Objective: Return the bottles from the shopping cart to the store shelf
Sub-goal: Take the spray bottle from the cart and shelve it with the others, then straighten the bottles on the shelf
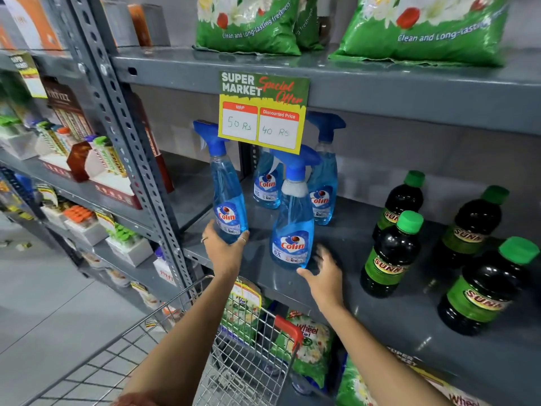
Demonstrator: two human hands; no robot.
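My left hand grips the base of a blue Colin spray bottle, holding it tilted at the left end of the grey shelf. A second spray bottle stands upright near the shelf's front edge. My right hand is just right of it, fingers spread, holding nothing; its thumb tip is at the bottle's base. Two more spray bottles stand behind. The wire shopping cart sits below my arms, and I see no bottles in it.
Several dark bottles with green caps stand on the right of the same shelf. A price card hangs from the shelf above, which carries green detergent bags. More bags lie on the lower shelf. Boxed goods fill the left rack.
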